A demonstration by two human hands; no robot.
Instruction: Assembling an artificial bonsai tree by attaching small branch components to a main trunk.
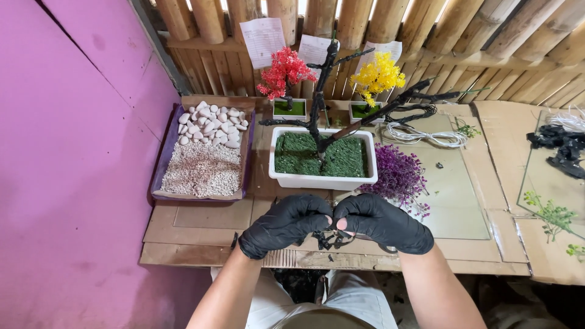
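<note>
My left hand (285,224) and my right hand (381,222), both in black gloves, meet at the table's front edge. Together they pinch a small tangle of black plastic twigs (329,239) that hangs between the fingertips. Just beyond them stands a white rectangular planter (322,178) filled with green moss. A bare black branched trunk (320,100) rises from it. A bunch of purple artificial foliage (397,176) lies to the planter's right, close to my right hand.
A cardboard tray (204,157) of white pebbles and fine gravel sits at left. Small red (284,73) and yellow (378,76) artificial trees stand at the back by a bamboo wall. Coiled white wire (426,135), black twig pieces (560,146) and green sprigs (551,214) lie right. A pink wall borders the left.
</note>
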